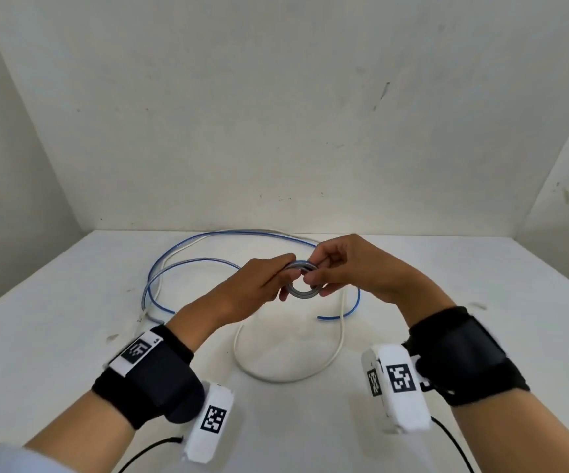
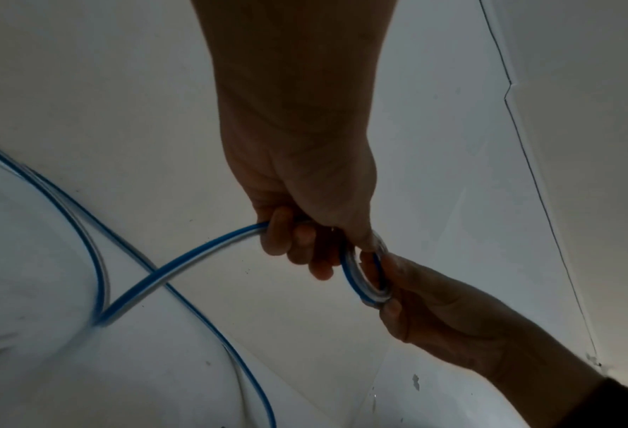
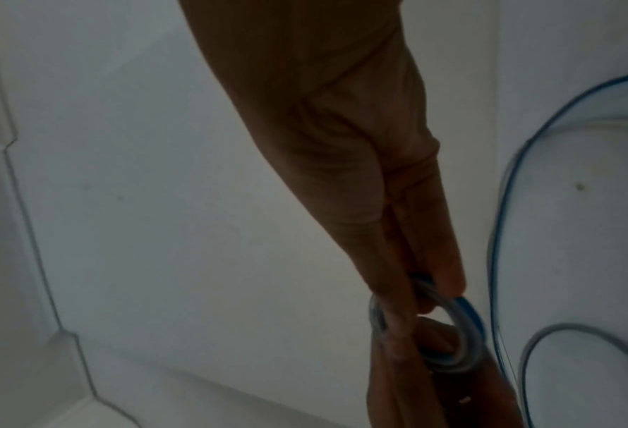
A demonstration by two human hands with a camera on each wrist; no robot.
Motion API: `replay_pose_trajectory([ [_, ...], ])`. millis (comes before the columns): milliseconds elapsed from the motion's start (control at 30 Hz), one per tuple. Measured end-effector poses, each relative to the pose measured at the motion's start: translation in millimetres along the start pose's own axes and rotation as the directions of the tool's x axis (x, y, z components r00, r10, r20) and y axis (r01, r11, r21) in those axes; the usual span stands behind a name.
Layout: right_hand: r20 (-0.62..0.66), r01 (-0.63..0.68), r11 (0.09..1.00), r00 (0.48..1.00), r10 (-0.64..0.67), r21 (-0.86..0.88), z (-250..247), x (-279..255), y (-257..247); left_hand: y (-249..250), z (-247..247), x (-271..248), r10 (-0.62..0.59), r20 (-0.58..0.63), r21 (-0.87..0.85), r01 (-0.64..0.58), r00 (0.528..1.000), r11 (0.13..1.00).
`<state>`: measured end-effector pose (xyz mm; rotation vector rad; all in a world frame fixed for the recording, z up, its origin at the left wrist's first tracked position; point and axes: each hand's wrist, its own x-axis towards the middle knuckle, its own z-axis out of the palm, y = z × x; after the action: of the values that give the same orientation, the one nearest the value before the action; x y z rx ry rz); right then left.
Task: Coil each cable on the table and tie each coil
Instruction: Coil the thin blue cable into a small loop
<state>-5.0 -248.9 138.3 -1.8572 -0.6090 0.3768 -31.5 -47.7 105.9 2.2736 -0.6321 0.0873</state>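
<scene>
Head view: both hands pinched the small coil [image 1: 303, 280] of blue cable [image 1: 187, 264] above the table [image 1: 71, 336]; left hand [image 1: 259, 285] and right hand [image 1: 348, 268] on opposite sides. Risk: springy turns could pop loose if either pinch eased; the trailing length crossing the white cable [image 1: 286, 377] could snag it.

Left hand [image 2: 297, 185] gripping blue cable [image 2: 180, 260], right hand [image 2: 448, 315] pinching coil [image 2: 363, 289]

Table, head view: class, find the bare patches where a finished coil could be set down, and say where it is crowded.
Bare: the table's right side, beyond the blue cable's loose end, and its left front edge, outside the loops. Crowded: the middle, where the blue cable and white cable sprawl under the left hand and right hand holding the coil.
</scene>
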Motion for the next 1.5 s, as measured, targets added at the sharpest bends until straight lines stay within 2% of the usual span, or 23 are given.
replay_pose_trajectory([
  [100,-0.116,0.056,0.984,0.993,-0.036,0.168,5,-2,5,-4,2,-2,-0.002,-0.163,-0.201,-0.031,0.987,0.979],
  [167,-0.203,0.079,0.953,0.979,-0.019,0.293,8,-1,9,-8,12,-4,-0.022,-0.235,-0.272,-0.044,0.972,0.961],
  [300,-0.315,0.137,0.909,0.949,-0.006,0.395,22,2,13,-2,38,-8,-0.118,-0.34,-0.445,-0.049,0.933,0.894],
  [567,-0.487,0.287,0.818,0.873,-0.01,0.498,45,1,21,11,49,4,-0.214,-0.472,-0.399,0.009,0.855,0.917],
  [700,-0.534,0.349,0.746,0.845,0.011,0.568,56,4,24,17,52,7,-0.218,-0.523,-0.376,0.007,0.824,0.926],
  [833,-0.497,0.326,0.721,0.867,0.031,0.612,61,5,28,16,50,6,-0.199,-0.524,-0.344,0.007,0.828,0.939],
  [867,-0.475,0.306,0.738,0.88,0.023,0.601,59,5,29,14,48,6,-0.193,-0.522,-0.327,0.013,0.831,0.945],
  [933,-0.435,0.246,0.833,0.9,-0.007,0.496,52,4,28,10,41,6,-0.159,-0.505,-0.268,0.021,0.848,0.963],
  [1000,-0.393,0.182,0.914,0.919,-0.027,0.362,42,3,26,7,33,6,-0.107,-0.441,-0.16,0.039,0.891,0.986],
  [1100,-0.311,0.114,0.956,0.95,-0.025,0.271,24,2,18,4,20,8,-0.076,-0.315,-0.035,0.069,0.946,0.997],
  [1200,-0.246,0.055,0.969,0.969,0.006,0.242,11,0,14,1,12,9,-0.069,-0.21,-0.02,0.066,0.975,0.998],
  [1267,-0.258,0.058,0.973,0.966,0.002,0.224,9,0,13,2,10,9,-0.082,-0.166,-0.072,0.071,0.983,0.995],
  [1367,-0.321,0.119,0.961,0.946,-0.034,0.248,16,0,15,7,12,7,-0.102,-0.201,-0.215,0.057,0.974,0.975],
  [1500,-0.38,0.188,0.88,0.925,-0.01,0.436,27,3,20,6,29,4,-0.127,-0.395,-0.387,-0.04,0.91,0.921],
])
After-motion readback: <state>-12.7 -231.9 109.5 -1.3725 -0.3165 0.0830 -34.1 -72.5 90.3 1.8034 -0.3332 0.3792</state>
